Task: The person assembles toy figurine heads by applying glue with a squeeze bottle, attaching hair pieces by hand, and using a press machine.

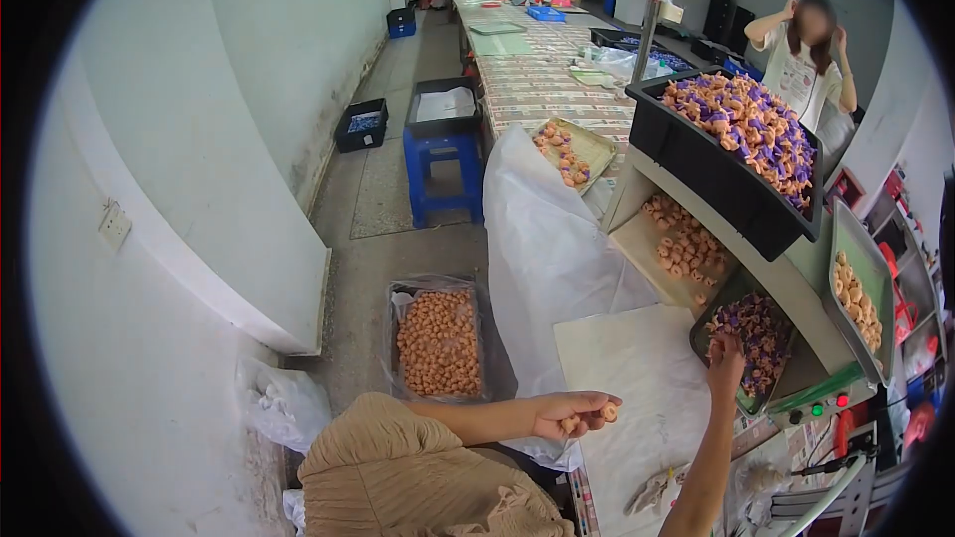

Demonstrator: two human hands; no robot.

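My left hand (577, 415), palm up over the near edge of the worktable, is closed around small peach-coloured plastic pieces (609, 411), rounded like doll heads. My right hand (727, 362) reaches to the left side of a dark tray (702, 334) under the shelf. Small purple-and-peach figure parts (764, 338) fill that tray. The right fingers are bent together at the parts; what they pinch is too small to make out. White paper (627, 358) covers the table between my hands.
Above the tray, a black crate (696, 164) heaped with purple-and-peach parts sits on the shelf. A metal tray (843, 229) holds peach pieces at right. A lined box (482, 348) of peach pieces and a blue stool (441, 179) stand on the floor. Another person (808, 65) stands across the table.
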